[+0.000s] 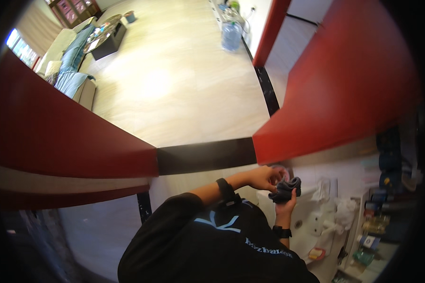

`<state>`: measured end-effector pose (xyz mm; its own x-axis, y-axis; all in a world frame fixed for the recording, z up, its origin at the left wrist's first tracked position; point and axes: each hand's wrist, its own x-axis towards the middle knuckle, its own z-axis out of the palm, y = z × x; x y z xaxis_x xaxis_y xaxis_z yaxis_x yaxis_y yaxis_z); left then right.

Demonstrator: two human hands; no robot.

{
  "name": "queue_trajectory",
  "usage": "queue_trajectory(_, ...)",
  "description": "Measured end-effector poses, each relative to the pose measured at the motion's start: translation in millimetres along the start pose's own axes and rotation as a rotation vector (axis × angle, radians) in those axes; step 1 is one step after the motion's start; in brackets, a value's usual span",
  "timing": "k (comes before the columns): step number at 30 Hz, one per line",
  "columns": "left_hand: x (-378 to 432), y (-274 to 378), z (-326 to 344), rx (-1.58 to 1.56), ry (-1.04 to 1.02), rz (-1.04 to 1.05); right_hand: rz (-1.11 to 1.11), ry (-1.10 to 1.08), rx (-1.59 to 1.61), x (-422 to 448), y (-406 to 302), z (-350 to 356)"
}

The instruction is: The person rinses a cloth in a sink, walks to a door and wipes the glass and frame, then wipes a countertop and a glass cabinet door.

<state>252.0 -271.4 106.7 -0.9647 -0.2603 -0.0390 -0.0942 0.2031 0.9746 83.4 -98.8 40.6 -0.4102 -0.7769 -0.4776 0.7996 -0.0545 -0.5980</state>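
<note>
A crumpled dark grey cloth (285, 191) is bunched up over the edge of the white washbasin (304, 212). My right hand (286, 207) grips it from below, with the thumb against its side. From the left, my left hand (264, 178) reaches over with curled fingers and thumb at the cloth's folds. Each wrist wears a black band. Just behind the fingers shows part of a pinkish round object (282, 172), mostly hidden.
A white faucet (318, 224) and a soap dish with yellow soap (316, 253) are on the basin. Bottles (375, 223) stand on a shelf at right. A red door (326, 92) and red frame (92, 145) flank a dark threshold (205, 155). Beyond are a water bottle (231, 36) and sofa (71, 63).
</note>
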Motion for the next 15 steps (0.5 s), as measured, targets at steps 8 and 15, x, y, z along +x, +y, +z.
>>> queue_trajectory(8,-50.9,-52.6,-83.5,-0.973,0.193,-0.208,0.389,-0.550,-0.232,102.5,61.8,143.6)
queue_trajectory(15,-116.1,-92.2,-166.0,-0.932,0.520,-0.066,0.532,-0.572,-0.383,187.3,131.1,233.7)
